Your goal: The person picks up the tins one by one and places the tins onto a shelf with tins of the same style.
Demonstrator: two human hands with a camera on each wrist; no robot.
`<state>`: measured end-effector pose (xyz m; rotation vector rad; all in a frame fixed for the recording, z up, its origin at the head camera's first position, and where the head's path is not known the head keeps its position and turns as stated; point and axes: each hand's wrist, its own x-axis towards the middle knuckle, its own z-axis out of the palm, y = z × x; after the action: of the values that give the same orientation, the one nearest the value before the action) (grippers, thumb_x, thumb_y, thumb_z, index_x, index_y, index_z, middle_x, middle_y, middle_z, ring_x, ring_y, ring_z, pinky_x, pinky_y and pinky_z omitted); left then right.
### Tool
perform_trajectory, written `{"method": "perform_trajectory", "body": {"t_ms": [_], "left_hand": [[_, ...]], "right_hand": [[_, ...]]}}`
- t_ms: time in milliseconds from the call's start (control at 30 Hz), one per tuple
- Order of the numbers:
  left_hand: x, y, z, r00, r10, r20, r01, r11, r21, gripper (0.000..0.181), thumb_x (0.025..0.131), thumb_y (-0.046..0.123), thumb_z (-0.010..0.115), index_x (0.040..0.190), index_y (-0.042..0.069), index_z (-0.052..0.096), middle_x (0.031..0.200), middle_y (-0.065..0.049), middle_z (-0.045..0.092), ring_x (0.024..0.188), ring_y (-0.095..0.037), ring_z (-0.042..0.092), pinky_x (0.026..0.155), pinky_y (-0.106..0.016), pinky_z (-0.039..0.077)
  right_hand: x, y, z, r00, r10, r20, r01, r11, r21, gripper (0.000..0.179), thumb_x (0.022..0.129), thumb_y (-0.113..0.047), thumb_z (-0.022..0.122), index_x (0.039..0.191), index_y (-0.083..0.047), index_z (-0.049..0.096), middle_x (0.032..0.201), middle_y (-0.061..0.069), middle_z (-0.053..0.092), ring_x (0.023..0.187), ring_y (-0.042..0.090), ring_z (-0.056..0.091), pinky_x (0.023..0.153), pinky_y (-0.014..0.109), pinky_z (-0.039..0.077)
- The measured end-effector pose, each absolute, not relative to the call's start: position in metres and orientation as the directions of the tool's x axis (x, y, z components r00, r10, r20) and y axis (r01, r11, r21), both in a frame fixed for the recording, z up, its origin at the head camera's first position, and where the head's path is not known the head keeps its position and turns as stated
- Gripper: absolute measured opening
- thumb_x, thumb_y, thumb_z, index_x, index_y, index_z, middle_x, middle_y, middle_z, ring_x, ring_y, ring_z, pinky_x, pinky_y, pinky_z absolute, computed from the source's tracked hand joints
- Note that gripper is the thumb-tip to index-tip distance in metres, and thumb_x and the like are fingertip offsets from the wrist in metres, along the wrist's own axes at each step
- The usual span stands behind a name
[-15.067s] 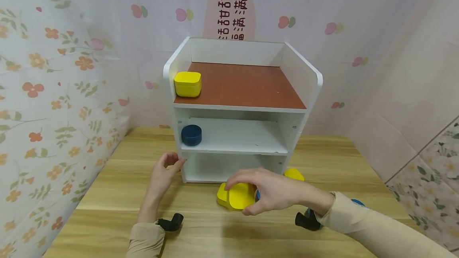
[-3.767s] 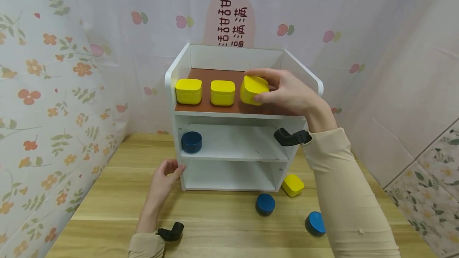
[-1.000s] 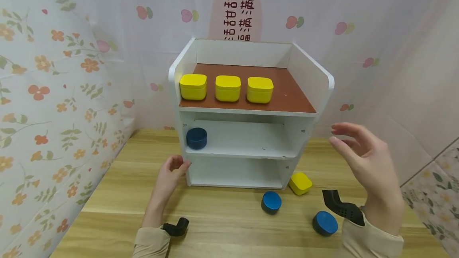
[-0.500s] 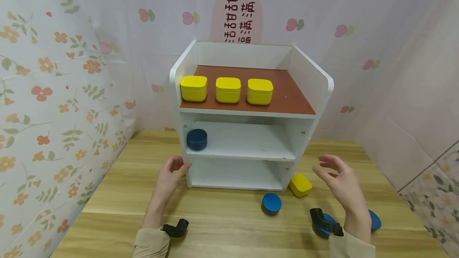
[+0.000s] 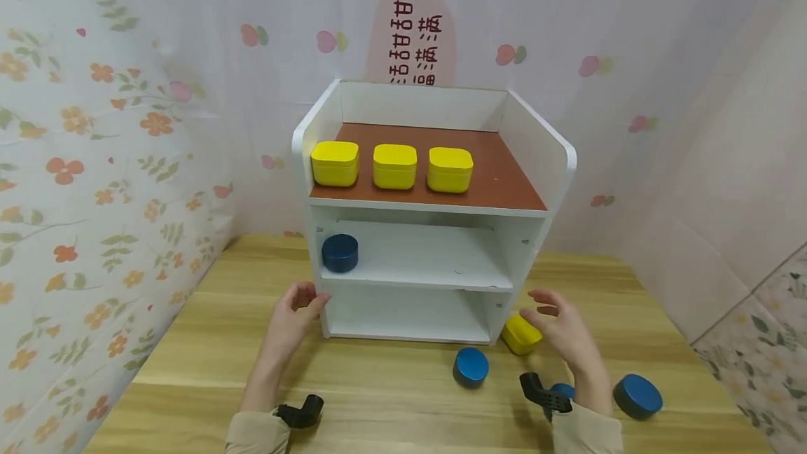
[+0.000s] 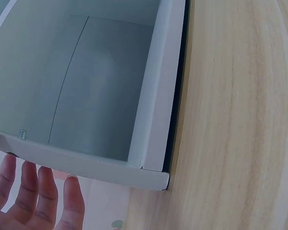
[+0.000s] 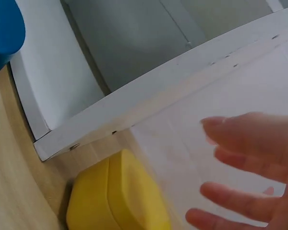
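Observation:
My left hand holds the left side panel of a small white shelf unit, thumb at its front edge and fingers along its outer face. Fingers apart and with nothing between them, my right hand hovers just above and right of a yellow lidded box. That box lies on the table by the unit's lower right corner; the right wrist view shows it beside the fingers. Three like yellow boxes stand in a row on the brown top. A round dark blue tin sits at the middle shelf's left end.
On the wooden table a blue tin stands in front of the unit. Another tin is partly hidden behind the right wrist camera, and one more lies right of that wrist. Floral cloth hangs around the table.
Over the earlier frames my right hand set two more yellow boxes on the top, let go, swung right, then came down and left to the remaining box. My left hand stays at the panel.

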<state>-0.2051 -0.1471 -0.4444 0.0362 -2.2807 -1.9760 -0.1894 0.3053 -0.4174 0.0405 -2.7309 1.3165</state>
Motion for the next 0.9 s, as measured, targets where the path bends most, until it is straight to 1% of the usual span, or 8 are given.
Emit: {"method": "perform_trajectory", "body": {"t_ms": [67,200,333,433,633,700,767,900], "left_hand": [[-0.204,-0.149,-0.444,-0.992,-0.098,0.081,0.066,0.15,0.986,0.038,0.093,0.028,0.07,0.116,0.003,0.053,0.11,-0.013,0.055,0.103,-0.022,0.05,0.082,-0.027,0.05],[-0.205,-0.15,-0.446,-0.99,-0.105,0.092,0.074,0.157,0.985,0.037,0.093,0.027,0.07,0.115,0.002,0.054,0.109,-0.013,0.056,0.103,-0.022,0.051,0.081,-0.028,0.051],[-0.204,-0.151,-0.447,-0.99,-0.103,0.093,0.075,0.169,0.983,0.038,0.093,0.028,0.069,0.115,0.002,0.053,0.109,-0.013,0.056,0.103,-0.022,0.051,0.079,-0.026,0.051],[-0.204,-0.151,-0.445,-0.991,-0.096,0.097,0.079,0.177,0.981,0.04,0.094,0.031,0.068,0.117,0.002,0.053,0.11,-0.013,0.055,0.103,-0.022,0.051,0.079,-0.025,0.05],[-0.204,-0.149,-0.442,-0.99,-0.086,0.114,0.096,0.194,0.976,0.038,0.094,0.029,0.068,0.115,0.001,0.054,0.108,-0.013,0.057,0.101,-0.021,0.052,0.081,-0.032,0.052],[-0.204,-0.149,-0.443,-0.99,-0.081,0.117,0.099,0.197,0.975,0.038,0.094,0.029,0.068,0.116,0.0,0.053,0.108,-0.013,0.057,0.101,-0.021,0.052,0.081,-0.032,0.052],[-0.204,-0.148,-0.443,-0.991,-0.081,0.11,0.093,0.192,0.977,0.038,0.094,0.029,0.068,0.116,0.001,0.053,0.108,-0.013,0.057,0.101,-0.021,0.052,0.08,-0.03,0.052],[-0.205,-0.148,-0.445,-0.992,-0.078,0.1,0.084,0.188,0.979,0.039,0.094,0.029,0.068,0.117,0.001,0.053,0.11,-0.014,0.056,0.103,-0.022,0.051,0.08,-0.028,0.051]], "right_hand": [[-0.191,0.304,-0.421,-0.997,0.012,0.07,-0.048,0.618,-0.784,0.054,0.094,-0.027,0.067,0.136,0.0,0.047,0.139,0.029,0.044,0.124,0.048,0.042,0.093,0.058,0.044],[-0.192,0.302,-0.426,-1.0,-0.003,-0.006,0.003,0.639,-0.769,0.055,0.093,-0.022,0.068,0.137,0.0,0.045,0.141,0.032,0.039,0.125,0.051,0.04,0.093,0.059,0.043],[-0.193,0.3,-0.43,-0.997,0.021,-0.076,0.071,0.659,-0.749,0.059,0.091,-0.023,0.07,0.138,0.002,0.043,0.14,0.034,0.039,0.122,0.05,0.042,0.092,0.058,0.043],[-0.194,0.299,-0.431,-0.992,0.051,-0.115,0.12,0.652,-0.749,0.063,0.09,-0.024,0.071,0.138,0.004,0.042,0.138,0.036,0.038,0.121,0.051,0.041,0.093,0.06,0.041],[-0.195,0.302,-0.435,-0.981,0.084,-0.175,0.187,0.655,-0.732,0.067,0.089,-0.025,0.072,0.14,0.004,0.039,0.138,0.037,0.037,0.12,0.053,0.041,0.095,0.064,0.038],[-0.194,0.302,-0.436,-0.98,0.074,-0.184,0.187,0.663,-0.725,0.069,0.089,-0.025,0.072,0.141,0.004,0.038,0.138,0.038,0.037,0.118,0.052,0.043,0.093,0.061,0.041],[-0.193,0.302,-0.437,-0.98,0.06,-0.19,0.182,0.658,-0.731,0.07,0.088,-0.023,0.073,0.141,0.004,0.037,0.139,0.038,0.036,0.116,0.049,0.046,0.091,0.056,0.046],[-0.193,0.3,-0.44,-0.98,0.027,-0.197,0.173,0.611,-0.772,0.071,0.085,-0.013,0.075,0.141,0.005,0.035,0.137,0.038,0.037,0.106,0.042,0.052,0.079,0.045,0.054]]}}
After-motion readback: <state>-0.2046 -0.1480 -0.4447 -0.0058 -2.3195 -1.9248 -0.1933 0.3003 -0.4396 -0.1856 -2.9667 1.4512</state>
